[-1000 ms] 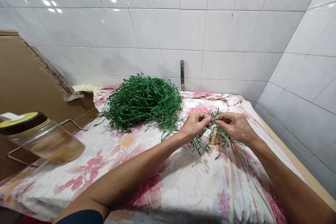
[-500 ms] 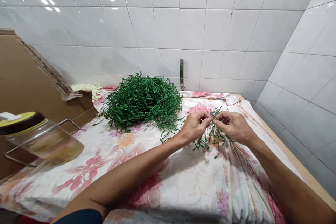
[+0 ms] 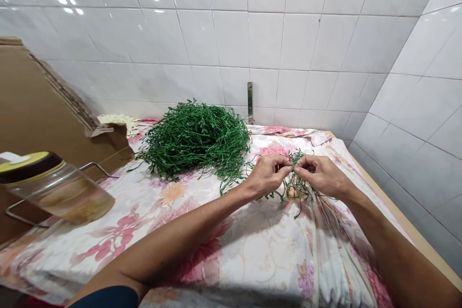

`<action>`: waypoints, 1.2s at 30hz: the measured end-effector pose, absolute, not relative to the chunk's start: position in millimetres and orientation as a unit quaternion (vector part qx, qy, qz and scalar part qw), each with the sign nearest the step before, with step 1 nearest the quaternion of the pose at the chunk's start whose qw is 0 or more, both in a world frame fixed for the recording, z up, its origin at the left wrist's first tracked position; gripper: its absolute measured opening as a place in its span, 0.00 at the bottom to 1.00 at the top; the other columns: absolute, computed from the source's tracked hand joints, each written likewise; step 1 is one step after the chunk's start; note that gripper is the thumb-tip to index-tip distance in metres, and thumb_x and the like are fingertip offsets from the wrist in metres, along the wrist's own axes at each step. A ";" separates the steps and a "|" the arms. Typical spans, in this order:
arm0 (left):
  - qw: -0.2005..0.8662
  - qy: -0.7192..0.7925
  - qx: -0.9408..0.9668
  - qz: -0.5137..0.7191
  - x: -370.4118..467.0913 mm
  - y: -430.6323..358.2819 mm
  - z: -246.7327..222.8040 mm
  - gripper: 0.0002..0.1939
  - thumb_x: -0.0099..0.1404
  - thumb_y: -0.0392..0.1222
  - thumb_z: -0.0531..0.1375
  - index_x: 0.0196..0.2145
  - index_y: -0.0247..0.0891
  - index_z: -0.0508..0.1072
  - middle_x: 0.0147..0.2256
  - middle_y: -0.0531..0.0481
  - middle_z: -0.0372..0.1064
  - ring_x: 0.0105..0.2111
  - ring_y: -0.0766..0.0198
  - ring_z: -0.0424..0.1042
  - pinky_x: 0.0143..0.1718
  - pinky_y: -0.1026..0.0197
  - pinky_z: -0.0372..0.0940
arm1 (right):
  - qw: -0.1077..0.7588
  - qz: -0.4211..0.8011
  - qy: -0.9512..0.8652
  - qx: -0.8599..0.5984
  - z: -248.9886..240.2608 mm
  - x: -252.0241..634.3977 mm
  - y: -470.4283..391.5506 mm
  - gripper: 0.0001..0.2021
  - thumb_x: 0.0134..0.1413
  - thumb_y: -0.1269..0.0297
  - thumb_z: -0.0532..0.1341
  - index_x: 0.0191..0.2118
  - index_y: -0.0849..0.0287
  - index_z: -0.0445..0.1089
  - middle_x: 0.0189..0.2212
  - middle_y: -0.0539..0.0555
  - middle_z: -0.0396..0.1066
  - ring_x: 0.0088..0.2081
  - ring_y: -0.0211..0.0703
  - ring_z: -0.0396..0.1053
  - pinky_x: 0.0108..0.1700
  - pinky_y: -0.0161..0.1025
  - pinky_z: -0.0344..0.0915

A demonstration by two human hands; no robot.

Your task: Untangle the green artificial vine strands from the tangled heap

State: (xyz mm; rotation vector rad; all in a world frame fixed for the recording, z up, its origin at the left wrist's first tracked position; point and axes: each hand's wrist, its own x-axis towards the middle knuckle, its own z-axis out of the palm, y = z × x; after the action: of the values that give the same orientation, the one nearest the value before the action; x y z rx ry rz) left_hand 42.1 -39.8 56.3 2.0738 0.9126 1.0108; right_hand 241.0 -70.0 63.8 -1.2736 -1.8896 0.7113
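My left hand (image 3: 269,174) and my right hand (image 3: 322,174) meet fingertip to fingertip over the right part of the table. Each pinches thumb against forefinger on a thin green stem, mostly covered by the fingers. Under and behind the fingertips lies a small loose bunch of green stems (image 3: 296,193), thin and plastic-looking with little buds. To the left of my left hand rests a large tangled pile of the same green stems (image 3: 197,139), with some strands trailing toward my wrist.
A floral cloth (image 3: 260,250) covers the table, bunched at the front right. At left stand a lidded clear jar (image 3: 77,197) with liquid and a cardboard box (image 3: 39,106). Pale pieces (image 3: 121,122) lie behind the box. A tiled wall (image 3: 267,33) with a metal bracket (image 3: 250,103) closes the back.
Both hands stay together in nearly the same spot, with only a slight shift of the fingers. The left hand's fingers have tilted a little lower. The pile is unchanged.
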 end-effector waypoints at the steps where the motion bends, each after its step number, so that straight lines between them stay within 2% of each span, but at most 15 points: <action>1: 0.334 0.348 0.789 0.381 42.0 -39.2 55.8 0.11 0.64 0.43 0.60 0.30 0.35 0.78 0.27 0.50 0.70 0.26 0.66 0.63 0.28 0.63 0.56 | 0.364 0.274 -0.738 -0.498 63.8 240.8 -70.3 0.11 0.58 0.57 0.62 0.31 0.60 0.72 0.25 0.49 0.70 0.27 0.37 0.63 0.28 0.35 0.58; 5: 0.336 0.353 0.792 0.367 42.4 -38.2 52.9 0.12 0.65 0.44 0.60 0.28 0.35 0.76 0.24 0.53 0.64 0.24 0.67 0.59 0.26 0.63 0.52 | 0.351 0.247 -0.746 -0.509 65.3 238.8 -72.6 0.09 0.56 0.60 0.62 0.29 0.59 0.71 0.24 0.49 0.70 0.26 0.37 0.63 0.29 0.35 0.59; 10: 0.320 0.331 0.807 0.370 41.8 -37.2 52.1 0.13 0.68 0.45 0.58 0.33 0.35 0.78 0.28 0.51 0.69 0.27 0.66 0.63 0.29 0.63 0.54 | 0.351 0.240 -0.752 -0.504 67.4 238.6 -74.1 0.10 0.57 0.59 0.61 0.30 0.59 0.74 0.24 0.49 0.71 0.26 0.37 0.63 0.29 0.35 0.59; 17: 0.264 0.345 0.836 0.335 38.5 -36.0 57.1 0.12 0.67 0.43 0.59 0.31 0.35 0.77 0.26 0.51 0.69 0.26 0.66 0.63 0.28 0.63 0.54 | 0.323 0.225 -0.758 -0.521 61.0 239.4 -71.4 0.12 0.58 0.56 0.62 0.31 0.59 0.77 0.24 0.50 0.71 0.25 0.37 0.63 0.28 0.35 0.59; 25: 0.282 0.339 0.836 0.325 36.1 -34.1 60.2 0.11 0.66 0.42 0.58 0.31 0.35 0.77 0.25 0.53 0.67 0.25 0.67 0.62 0.27 0.63 0.54 | 0.343 0.262 -0.731 -0.529 65.7 238.5 -73.4 0.13 0.57 0.54 0.63 0.29 0.59 0.74 0.23 0.48 0.70 0.23 0.36 0.63 0.25 0.34 0.57; 30: 0.172 0.353 0.850 0.352 39.2 -36.1 51.6 0.07 0.64 0.38 0.57 0.31 0.36 0.73 0.28 0.50 0.70 0.29 0.64 0.65 0.32 0.61 0.56 | 0.362 0.208 -0.728 -0.544 58.4 229.5 -73.5 0.10 0.55 0.59 0.63 0.27 0.58 0.74 0.23 0.49 0.73 0.26 0.38 0.67 0.28 0.34 0.59; 36: 0.144 0.395 0.823 0.382 45.8 -37.9 40.7 0.08 0.64 0.39 0.56 0.26 0.37 0.68 0.26 0.50 0.67 0.27 0.64 0.63 0.29 0.60 0.53 | 0.405 0.113 -0.701 -0.576 47.6 215.0 -72.7 0.05 0.51 0.64 0.62 0.28 0.57 0.74 0.25 0.50 0.76 0.26 0.40 0.70 0.32 0.36 0.63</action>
State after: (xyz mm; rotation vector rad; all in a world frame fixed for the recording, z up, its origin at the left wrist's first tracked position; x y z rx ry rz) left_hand 45.8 -37.9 40.7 2.3725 1.1387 1.1004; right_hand 215.0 -72.7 47.6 -1.4542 -1.7704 0.2845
